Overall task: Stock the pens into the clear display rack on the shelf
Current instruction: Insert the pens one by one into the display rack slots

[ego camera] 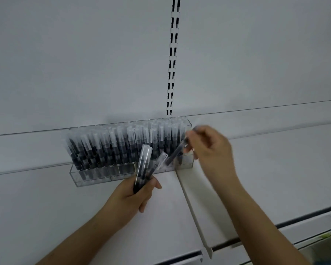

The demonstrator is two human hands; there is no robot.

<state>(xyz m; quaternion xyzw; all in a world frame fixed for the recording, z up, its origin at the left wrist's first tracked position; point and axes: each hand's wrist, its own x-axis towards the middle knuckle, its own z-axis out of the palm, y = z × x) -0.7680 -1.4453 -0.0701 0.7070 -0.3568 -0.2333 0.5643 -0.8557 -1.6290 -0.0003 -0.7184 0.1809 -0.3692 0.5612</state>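
A clear display rack (96, 179) stands on the white shelf (36, 197) against the back panel, packed with several black pens with frosted caps (113, 148). My left hand (134, 197) grips a small bunch of pens (144, 165) just in front of the rack's middle, caps pointing up. My right hand (210, 150) is blurred at the rack's right end and pinches a single pen (177, 151), tilted with its lower end over the rightmost compartment.
A white shelf divider (193, 211) runs from the rack's right end toward the front edge. A slotted upright (173, 60) climbs the back panel above the rack. A lower shelf edge (304, 230) shows at the bottom right.
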